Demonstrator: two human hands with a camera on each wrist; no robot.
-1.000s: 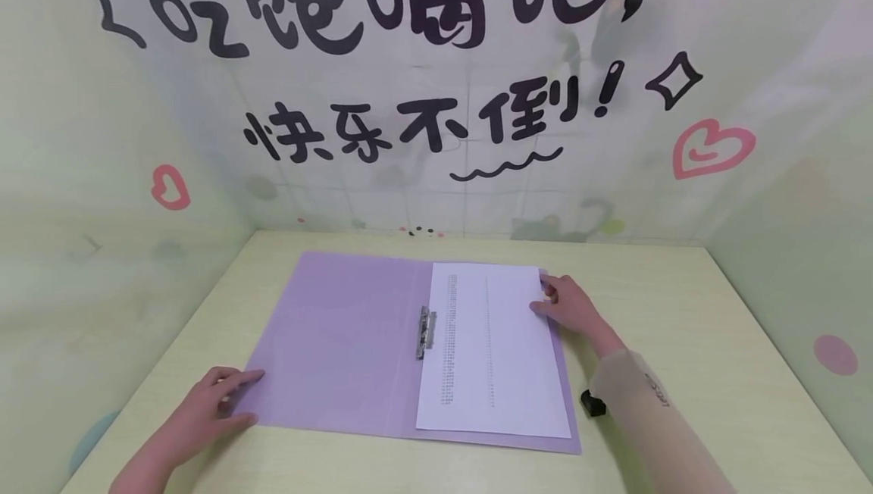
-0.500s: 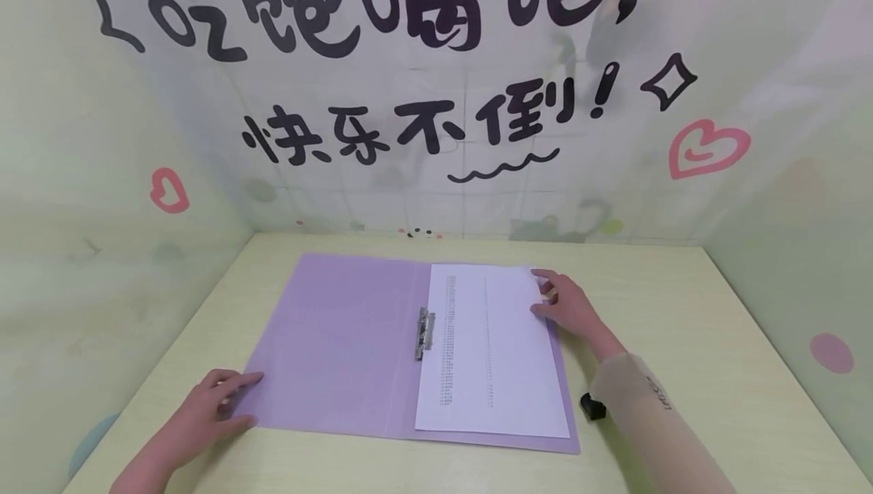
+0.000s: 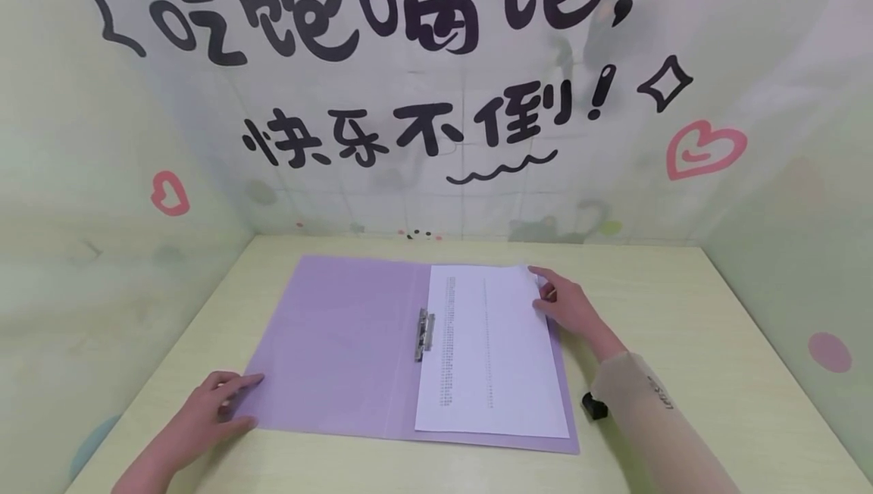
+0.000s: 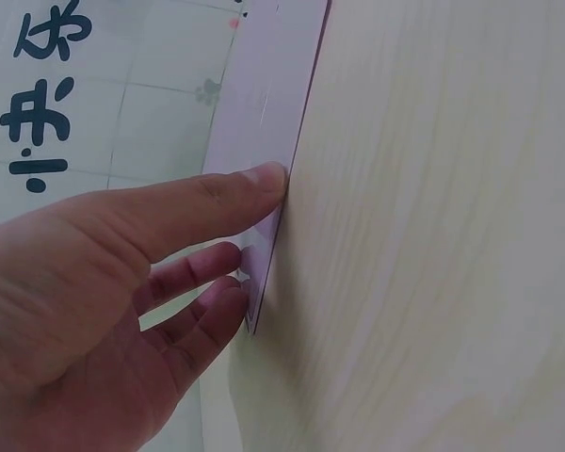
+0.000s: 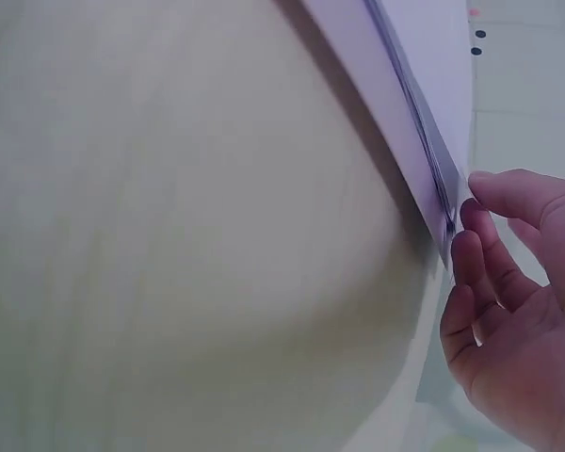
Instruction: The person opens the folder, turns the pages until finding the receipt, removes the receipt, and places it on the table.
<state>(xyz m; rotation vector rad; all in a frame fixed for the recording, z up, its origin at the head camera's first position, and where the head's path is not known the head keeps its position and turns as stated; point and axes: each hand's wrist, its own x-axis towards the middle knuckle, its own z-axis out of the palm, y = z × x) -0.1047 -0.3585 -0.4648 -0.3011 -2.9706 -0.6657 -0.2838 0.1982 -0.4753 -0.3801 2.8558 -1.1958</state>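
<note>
A purple clip folder [image 3: 334, 342] lies spread flat on the table. A metal clip [image 3: 424, 333] sits near its spine. Printed white paper [image 3: 505, 357] covers the right half. My left hand [image 3: 204, 418] rests at the folder's near left corner, thumb along the near edge, fingertips on the cover; the left wrist view shows the thumb [image 4: 264, 179] touching that edge. At the paper's far right corner, my right hand [image 3: 569, 304] pinches the top sheet's edge. In the right wrist view a gap shows beneath the lifted sheet [image 5: 433, 56], with more paper below.
A small black object [image 3: 595, 406] lies on the table [image 3: 655, 312] beside the right forearm, its kind unclear. Behind the table stands a wall covering [image 3: 382, 198] with large black lettering. Side walls flank the table on both sides.
My right index finger has slid left over the paper's far right corner, and the sheet's edge there has come up a little. The left hand stays at the folder's corner.
</note>
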